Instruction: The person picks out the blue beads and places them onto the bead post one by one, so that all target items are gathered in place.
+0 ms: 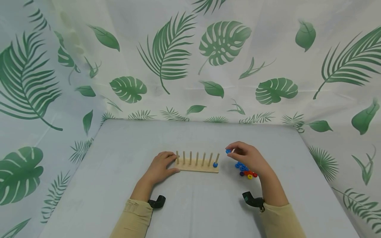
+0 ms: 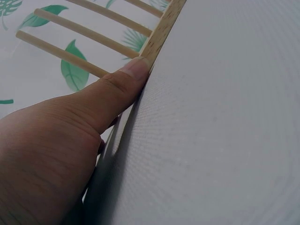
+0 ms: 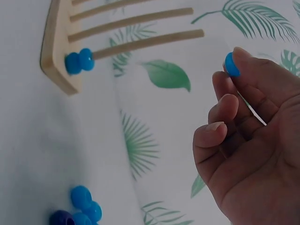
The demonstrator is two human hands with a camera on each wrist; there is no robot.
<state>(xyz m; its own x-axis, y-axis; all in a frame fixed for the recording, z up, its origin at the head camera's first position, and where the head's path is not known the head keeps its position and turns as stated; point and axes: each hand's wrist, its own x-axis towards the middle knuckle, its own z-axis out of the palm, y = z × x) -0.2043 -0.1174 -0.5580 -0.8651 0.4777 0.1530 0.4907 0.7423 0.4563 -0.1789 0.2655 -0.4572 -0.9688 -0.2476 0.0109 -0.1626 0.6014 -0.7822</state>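
Observation:
A wooden peg board (image 1: 197, 169) with several upright pegs lies on the table. My left hand (image 1: 160, 168) holds its left end, the thumb (image 2: 137, 70) along the base's front edge and the other fingers at the far side, mostly hidden in the left wrist view. Two blue beads (image 3: 79, 61) sit at the bottom of the rightmost peg (image 3: 150, 43). Right of that peg, my right hand (image 1: 249, 158) is raised, pinching another blue bead (image 3: 231, 64) between thumb and index finger. Its remaining fingers are curled loosely.
Below the right hand lies a small pile of loose beads: several blue beads (image 1: 241, 167), red beads (image 1: 254, 175), a yellow bead (image 1: 249, 177) and a dark purple bead (image 3: 62, 218). A leaf-patterned curtain (image 1: 184, 66) borders the pale table (image 1: 190, 205) at the back and sides.

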